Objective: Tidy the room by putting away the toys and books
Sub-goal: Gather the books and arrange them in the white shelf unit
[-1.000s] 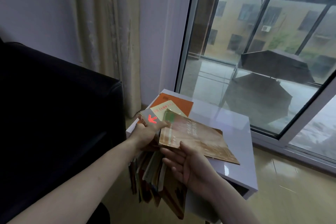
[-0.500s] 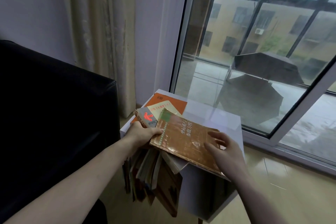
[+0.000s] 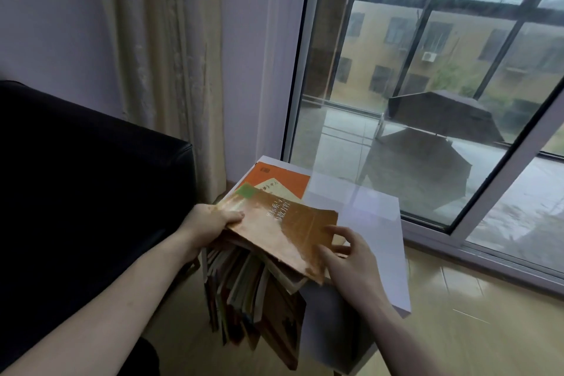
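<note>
A worn brown book [image 3: 283, 230] tops a stack of books lying at the left front of a white side table [image 3: 370, 223]. My left hand [image 3: 207, 224] grips the stack's left edge, thumb on the brown cover. My right hand [image 3: 351, 256] touches the book's right front corner, fingers loosely spread, thumb by the edge. An orange book [image 3: 280, 181] with a cream book on it lies flat behind the stack. Several more books [image 3: 253, 293] stand or hang in the table's lower shelf.
A black sofa arm [image 3: 91, 180] stands close on the left. A beige curtain [image 3: 171, 64] hangs behind it. A big sliding glass door [image 3: 427, 85] fills the right, with a glossy tiled floor [image 3: 473, 330] below. The table's right half is bare white surface.
My right hand came out from beneath the stack and now rests on the brown book's right front corner. The brown book shifted left over the red-arrow book. The left hand keeps its grip.
</note>
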Tool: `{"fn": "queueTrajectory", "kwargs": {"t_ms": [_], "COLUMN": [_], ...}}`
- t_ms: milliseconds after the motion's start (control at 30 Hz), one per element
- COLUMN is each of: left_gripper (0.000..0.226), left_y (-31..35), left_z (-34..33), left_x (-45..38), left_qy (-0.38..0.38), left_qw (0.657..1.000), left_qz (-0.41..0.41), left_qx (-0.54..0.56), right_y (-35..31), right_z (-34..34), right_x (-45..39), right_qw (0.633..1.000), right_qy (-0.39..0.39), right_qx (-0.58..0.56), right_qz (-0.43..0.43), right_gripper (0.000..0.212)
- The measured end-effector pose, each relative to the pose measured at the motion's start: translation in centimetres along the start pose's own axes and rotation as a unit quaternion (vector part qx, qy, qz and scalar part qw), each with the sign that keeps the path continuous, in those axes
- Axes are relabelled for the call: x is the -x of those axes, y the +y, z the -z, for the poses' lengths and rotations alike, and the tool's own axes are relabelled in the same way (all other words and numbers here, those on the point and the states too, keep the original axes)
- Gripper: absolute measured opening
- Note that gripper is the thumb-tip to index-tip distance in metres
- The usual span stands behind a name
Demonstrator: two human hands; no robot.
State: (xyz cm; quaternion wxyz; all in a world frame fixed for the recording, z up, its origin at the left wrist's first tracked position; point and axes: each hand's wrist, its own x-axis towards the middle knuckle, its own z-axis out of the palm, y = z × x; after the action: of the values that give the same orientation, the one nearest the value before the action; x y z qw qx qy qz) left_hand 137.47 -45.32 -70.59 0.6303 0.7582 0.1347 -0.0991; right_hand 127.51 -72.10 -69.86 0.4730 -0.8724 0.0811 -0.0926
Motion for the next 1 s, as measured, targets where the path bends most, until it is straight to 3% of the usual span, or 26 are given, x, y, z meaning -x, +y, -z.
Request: {"fn": "queueTrajectory", "kwargs": {"t_ms": [100, 200, 300, 400, 500, 667, 833, 1000], "left_gripper": [0.011, 0.02, 0.025, 0.026, 0.031, 0.036, 0.03, 0.019], "left_y": [1.2, 1.6, 1.1, 0.6, 0.1, 0.1, 0.0, -0.4], "left_z": [1.1, 3.4, 5.4, 6.5, 7.6, 7.7, 6.6, 4.1], "left_x": [0.9, 0.8, 0.7, 0.7, 0.1, -0.2, -0.6, -0.4], "left_qy": [0.101, 0.19, 0.228, 0.248, 0.254, 0.257, 0.23, 0.171], "left_qw": [0.977, 0.94, 0.923, 0.918, 0.911, 0.9, 0.914, 0.957], "left_qz": [-0.039, -0.049, -0.052, -0.055, -0.053, -0.062, -0.069, -0.071], "left_qx": [0.182, 0.28, 0.306, 0.305, 0.322, 0.345, 0.328, 0.226], "right_y": [-0.5, -0.8, -1.4, -1.6, -1.7, -2.3, -2.1, -0.9], "right_z": [-1.3, -3.4, -5.5, -7.3, -7.5, -4.8, -2.1, -2.1], "right_x": [0.4, 1.0, 1.3, 1.2, 0.6, -0.7, -0.7, -0.8], "right_qw": [0.997, 0.976, 0.948, 0.938, 0.954, 0.98, 0.988, 0.981], "right_qy": [-0.032, -0.062, -0.105, -0.101, -0.059, 0.051, 0.11, 0.133], "right_qx": [0.067, 0.196, 0.275, 0.3, 0.261, 0.139, -0.026, -0.083], "right_qz": [0.025, 0.067, 0.12, 0.14, 0.132, 0.133, 0.104, 0.113], "right_gripper": [0.056, 0.08, 0.096, 0.095, 0.081, 0.038, 0.037, 0.039]}}
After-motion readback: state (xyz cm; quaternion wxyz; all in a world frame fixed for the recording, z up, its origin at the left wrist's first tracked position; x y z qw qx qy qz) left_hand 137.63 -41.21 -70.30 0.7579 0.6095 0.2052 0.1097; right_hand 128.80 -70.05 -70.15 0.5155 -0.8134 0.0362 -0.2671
